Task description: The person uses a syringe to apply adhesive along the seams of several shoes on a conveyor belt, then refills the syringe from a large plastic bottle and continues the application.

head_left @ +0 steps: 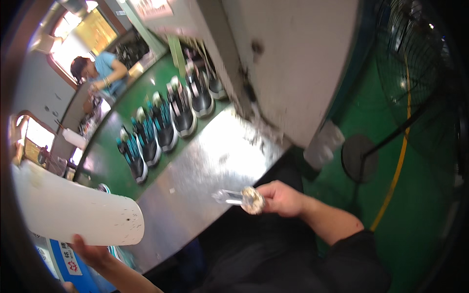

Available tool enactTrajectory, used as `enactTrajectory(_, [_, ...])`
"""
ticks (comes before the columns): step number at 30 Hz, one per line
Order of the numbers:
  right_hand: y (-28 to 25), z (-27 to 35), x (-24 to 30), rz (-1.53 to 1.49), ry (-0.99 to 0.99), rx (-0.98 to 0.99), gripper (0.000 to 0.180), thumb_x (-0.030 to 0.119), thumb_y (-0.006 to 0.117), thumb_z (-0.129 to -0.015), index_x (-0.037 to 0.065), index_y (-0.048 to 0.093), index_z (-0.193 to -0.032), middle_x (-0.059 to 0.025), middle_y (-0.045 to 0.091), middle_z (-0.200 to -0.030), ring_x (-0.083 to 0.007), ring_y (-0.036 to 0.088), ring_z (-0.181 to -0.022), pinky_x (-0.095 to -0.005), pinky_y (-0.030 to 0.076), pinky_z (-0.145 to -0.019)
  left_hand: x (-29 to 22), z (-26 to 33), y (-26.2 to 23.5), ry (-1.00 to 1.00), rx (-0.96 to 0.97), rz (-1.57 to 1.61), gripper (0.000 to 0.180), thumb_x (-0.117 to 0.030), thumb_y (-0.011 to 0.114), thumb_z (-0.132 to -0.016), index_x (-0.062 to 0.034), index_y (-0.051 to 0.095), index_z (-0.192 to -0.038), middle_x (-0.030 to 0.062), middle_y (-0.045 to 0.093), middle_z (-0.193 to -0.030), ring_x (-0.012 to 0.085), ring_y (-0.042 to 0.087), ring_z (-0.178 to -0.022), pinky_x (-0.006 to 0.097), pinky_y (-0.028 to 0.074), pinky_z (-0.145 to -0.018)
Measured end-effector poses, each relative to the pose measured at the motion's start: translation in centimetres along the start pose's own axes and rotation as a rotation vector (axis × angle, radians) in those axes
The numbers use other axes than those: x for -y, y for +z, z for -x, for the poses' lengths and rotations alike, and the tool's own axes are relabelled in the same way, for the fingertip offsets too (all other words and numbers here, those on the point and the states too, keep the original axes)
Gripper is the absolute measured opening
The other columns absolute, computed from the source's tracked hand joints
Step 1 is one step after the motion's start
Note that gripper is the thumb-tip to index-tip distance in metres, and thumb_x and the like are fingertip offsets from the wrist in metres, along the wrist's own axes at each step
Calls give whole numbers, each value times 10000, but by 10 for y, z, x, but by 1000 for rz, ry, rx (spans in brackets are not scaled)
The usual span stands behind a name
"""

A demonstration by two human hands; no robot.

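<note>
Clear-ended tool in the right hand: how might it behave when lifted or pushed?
The tool is probably light: the right hand holds it out by one end. Its clear end looks straight and rigid, perhaps brittle. Laid down and pushed, it might roll crookedly, as its round tan collar is wider.

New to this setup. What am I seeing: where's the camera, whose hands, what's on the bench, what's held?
There's no robot here. One picture, from the left of two fisheye cameras on a person's head, looking down; the lens bends straight edges near the rim.

The bare hands low in view are the wearer's. The right hand grips a clear piece with a crusted, round tan collar. The left hand is at the lower edge of a white cylinder; whether it grips it, I can't tell.

Dark shoes with pale soles stand in a row on a green surface, beside a metal strip. Upper left is a co-worker.
</note>
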State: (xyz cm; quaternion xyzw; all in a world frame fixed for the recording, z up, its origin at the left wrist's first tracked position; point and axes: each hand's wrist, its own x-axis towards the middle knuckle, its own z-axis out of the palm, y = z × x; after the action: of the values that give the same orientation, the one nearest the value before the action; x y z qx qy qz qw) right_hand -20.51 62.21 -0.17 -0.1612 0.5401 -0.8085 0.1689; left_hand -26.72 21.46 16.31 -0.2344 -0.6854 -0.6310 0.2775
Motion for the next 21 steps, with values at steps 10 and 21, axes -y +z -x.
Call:
enactTrajectory(10, [-31,37,12,-124,25,-143,396,402,571,-851,39,618,-1001,23,563,-824,-36,457,-686,-175,359,-610,-85,-171,204,183,304,-83,577,-244,546,-846,-33,293,-1320,152,414,-1258,283,463,-1102,389,411,-876])
enactTrajectory(21, [-95,68,-103,-167,46,-203,269,248,600,-853,4,610,-964,2,575,-832,-46,462,-668,-182,356,-594,-70,-321,398,225,406,-751,501,-291,490,-877,3,364,-1262,152,453,-1181,244,502,-1019,341,437,-796])
